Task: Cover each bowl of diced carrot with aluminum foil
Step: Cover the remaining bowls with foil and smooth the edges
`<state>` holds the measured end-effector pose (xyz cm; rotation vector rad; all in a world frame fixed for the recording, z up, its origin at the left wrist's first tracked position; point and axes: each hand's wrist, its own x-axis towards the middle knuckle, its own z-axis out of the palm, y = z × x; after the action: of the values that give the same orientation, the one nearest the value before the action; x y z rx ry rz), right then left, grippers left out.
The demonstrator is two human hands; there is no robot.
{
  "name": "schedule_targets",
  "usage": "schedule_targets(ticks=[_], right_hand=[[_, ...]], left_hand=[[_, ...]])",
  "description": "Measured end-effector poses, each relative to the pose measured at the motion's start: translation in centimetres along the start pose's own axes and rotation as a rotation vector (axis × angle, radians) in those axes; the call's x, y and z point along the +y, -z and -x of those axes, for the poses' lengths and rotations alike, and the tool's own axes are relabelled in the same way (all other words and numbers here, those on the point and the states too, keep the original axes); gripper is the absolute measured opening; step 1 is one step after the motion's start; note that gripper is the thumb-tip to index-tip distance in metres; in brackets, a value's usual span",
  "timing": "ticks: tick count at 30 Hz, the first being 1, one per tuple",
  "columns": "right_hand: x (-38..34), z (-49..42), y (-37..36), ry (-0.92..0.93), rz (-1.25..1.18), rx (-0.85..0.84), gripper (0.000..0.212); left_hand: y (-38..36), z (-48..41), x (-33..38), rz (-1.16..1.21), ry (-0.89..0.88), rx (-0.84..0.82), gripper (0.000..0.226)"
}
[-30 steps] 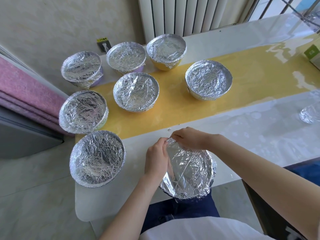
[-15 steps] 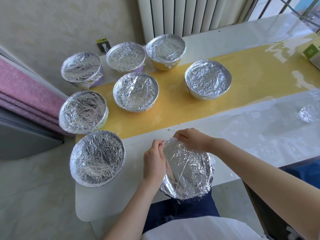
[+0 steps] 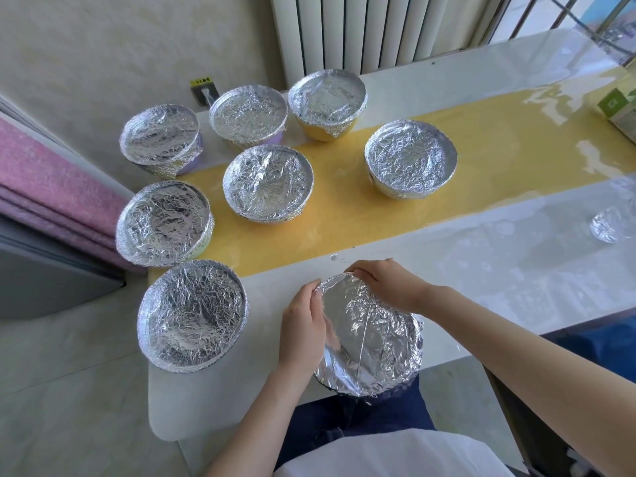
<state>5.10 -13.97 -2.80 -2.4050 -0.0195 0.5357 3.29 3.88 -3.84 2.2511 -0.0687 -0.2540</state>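
A foil-covered bowl (image 3: 370,335) sits at the near edge of the table, partly over my lap. My left hand (image 3: 302,325) grips its left rim, fingers curled on the foil edge. At the far rim my right hand (image 3: 385,284) pinches the foil down. The carrot inside is hidden. Several more bowls stand wrapped in foil: one at the near left (image 3: 192,315), one behind it (image 3: 163,223), one in the middle (image 3: 268,182), one at the right (image 3: 411,158), and three along the back edge.
The white table (image 3: 516,270) has a yellow strip (image 3: 481,160) across it. A crumpled foil ball (image 3: 607,223) lies at the right; a green-and-white box (image 3: 619,110) stands at the far right. A radiator (image 3: 344,29) is behind, a pink cushion (image 3: 41,177) at the left.
Both hands have crept a little along the bowl's far-left rim, pressing the foil edge down. The bowl and the other bowls have not moved.
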Motion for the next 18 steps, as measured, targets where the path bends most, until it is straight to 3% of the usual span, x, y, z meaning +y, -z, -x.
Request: schedule_targets(ticks=[6, 11, 18], right_hand=[[-0.2, 0.1, -0.2, 0.01, 0.102, 0.029, 0.024], [-0.9, -0.5, 0.5, -0.058, 0.196, -0.079, 0.018], [-2.4, -1.2, 1.0, -0.081, 0.094, -0.212, 0.027]], left_hand=[[-0.3, -1.1, -0.1, 0.001, 0.045, -0.017, 0.025], [-0.4, -0.6, -0.1, -0.012, 0.034, -0.007, 0.029], [-0.6, -0.1, -0.3, -0.052, -0.032, 0.005, 0.029]])
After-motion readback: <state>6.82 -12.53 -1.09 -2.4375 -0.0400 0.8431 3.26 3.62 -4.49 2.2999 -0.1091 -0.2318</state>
